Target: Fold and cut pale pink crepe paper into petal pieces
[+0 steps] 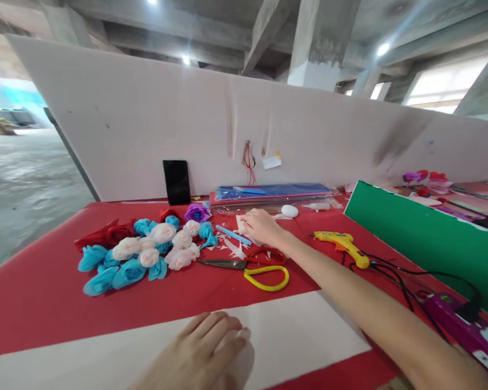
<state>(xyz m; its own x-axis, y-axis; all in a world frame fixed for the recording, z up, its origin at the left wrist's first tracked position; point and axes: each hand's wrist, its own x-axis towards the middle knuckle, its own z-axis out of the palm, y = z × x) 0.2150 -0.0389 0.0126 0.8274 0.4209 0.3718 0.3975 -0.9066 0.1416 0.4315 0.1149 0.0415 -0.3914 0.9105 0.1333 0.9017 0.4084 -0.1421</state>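
Note:
A long white paper strip (pixel 293 325) lies across the near part of the red table. My left hand (pixel 205 346) rests on it, fingers loosely bent and apart, holding nothing. Stretched out farther away, my right hand (pixel 260 225) has its fingers bent down over a small white paper piece (pixel 241 223) among cut scraps (pixel 236 249). What its fingertips hold, if anything, is hidden. Just nearer than that hand lie scissors (pixel 244 265) with one red and one yellow handle, and a light blue stick (pixel 233 235).
Blue, pale pink, red and purple paper flowers (pixel 148 257) are heaped at left. A black phone (pixel 177 181) leans on the white board (pixel 179 119). At right are a yellow glue gun (pixel 345 244), cords, a purple power strip (pixel 447 319) and a green panel (pixel 410 249).

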